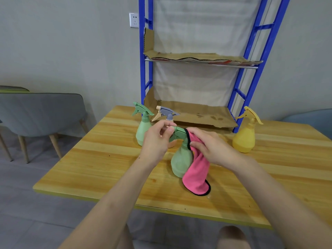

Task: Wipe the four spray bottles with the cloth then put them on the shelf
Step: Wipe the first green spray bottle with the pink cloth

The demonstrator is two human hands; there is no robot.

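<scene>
Bottles (244, 139) on table (107, 168) (shelf (142, 78) behind)

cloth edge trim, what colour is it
Black, running round the pink cloth; it shows best in the head view.

pink cloth (196, 174) (black-edged), yellow bottle (244, 139), blue shelf frame (251, 67)

a grey chair (41, 112) stands left of the wooden table (107, 159), with a white socket (134, 20) on the wall (71, 51) above.
</scene>
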